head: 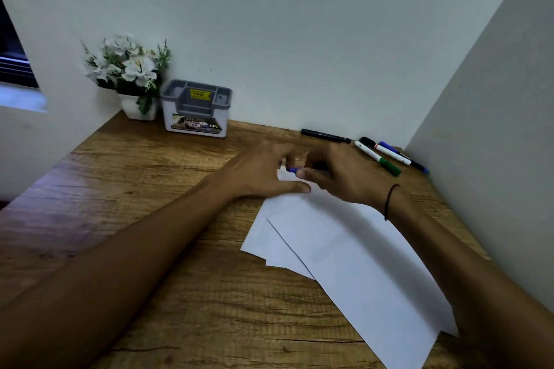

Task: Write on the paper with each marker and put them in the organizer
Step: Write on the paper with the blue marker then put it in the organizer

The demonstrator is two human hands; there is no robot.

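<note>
Loose sheets of paper point(344, 252) lie skewed on the desk point(150, 189), and at their far end the left hand point(263, 172) and right hand point(338, 177) both pinch a blue marker point(293, 170). Pulling hard could skid the unpinned sheets. Beyond, spare markers point(386, 156) wait right, the organizer point(196, 108) stands far left.

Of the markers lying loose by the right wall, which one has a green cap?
The white-barrelled marker nearest the right hand, lying diagonally; its green cap points toward the camera. The others there show black or blue ends.
</note>
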